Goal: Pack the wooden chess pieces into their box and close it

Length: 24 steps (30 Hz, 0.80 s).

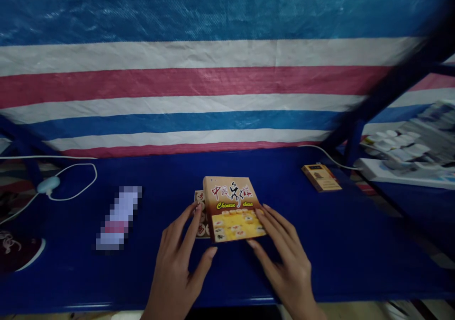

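Note:
A Chinese chess box (234, 206) lies in front of me, its printed lid shifted to the right over a shallow tray (195, 196). Round chess pieces (201, 228) with red and dark characters show in the strip of tray at the left; the lid hides the others. My left hand (179, 258) grips the tray's left side, fingertips at the pieces and thumb near the lid's front corner. Along the lid's right edge lie the fingers of my right hand (282, 256), with its thumb at the front edge.
A blue surface (355, 244) carries a pixelated phone-like object (119, 218) at left and a small yellow-brown pack (322, 177) at right. A white cable with a pale blue switch (49, 184) lies far left, near a dark shoe (21, 251). Striped sheeting (213, 83) hangs behind.

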Tool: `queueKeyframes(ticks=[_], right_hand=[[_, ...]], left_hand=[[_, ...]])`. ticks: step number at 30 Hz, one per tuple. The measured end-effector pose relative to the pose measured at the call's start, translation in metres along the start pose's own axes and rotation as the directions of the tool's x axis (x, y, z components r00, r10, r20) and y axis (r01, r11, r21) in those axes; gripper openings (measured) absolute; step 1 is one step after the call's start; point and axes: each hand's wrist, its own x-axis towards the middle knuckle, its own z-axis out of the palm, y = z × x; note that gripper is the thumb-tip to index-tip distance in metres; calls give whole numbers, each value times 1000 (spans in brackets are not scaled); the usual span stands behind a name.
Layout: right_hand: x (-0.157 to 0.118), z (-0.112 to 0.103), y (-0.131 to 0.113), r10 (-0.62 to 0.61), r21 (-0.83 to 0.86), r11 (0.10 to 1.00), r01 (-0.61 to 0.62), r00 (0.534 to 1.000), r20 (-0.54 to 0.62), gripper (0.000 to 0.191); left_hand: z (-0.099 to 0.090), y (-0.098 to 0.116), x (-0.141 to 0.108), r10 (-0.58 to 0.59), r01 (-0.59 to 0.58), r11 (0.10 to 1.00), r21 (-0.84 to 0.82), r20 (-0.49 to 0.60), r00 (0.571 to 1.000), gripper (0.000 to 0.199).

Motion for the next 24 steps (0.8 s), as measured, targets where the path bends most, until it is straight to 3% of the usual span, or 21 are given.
queueKeyframes(ticks=[6,10,13,18,24], right_hand=[[-10,-39,38,35,-127,991,-44,997,-71,57],[-20,-51,53,110,-199,974,-105,994,15,55],[-22,-46,50,190,-235,958,-164,978,89,59],[-12,-20,34,139,-264,961,-84,971,197,57],[-4,-4,21,154,-316,945,-89,970,188,54]], left_hand=[[13,-30,-8,-216,215,974,-66,-6,976,54],[22,-47,-11,-245,245,968,-48,9,970,42],[23,-49,-10,-212,213,977,-33,26,977,34],[24,-48,-9,-135,135,991,2,38,990,32],[26,-52,-7,-72,72,997,5,33,997,30]])
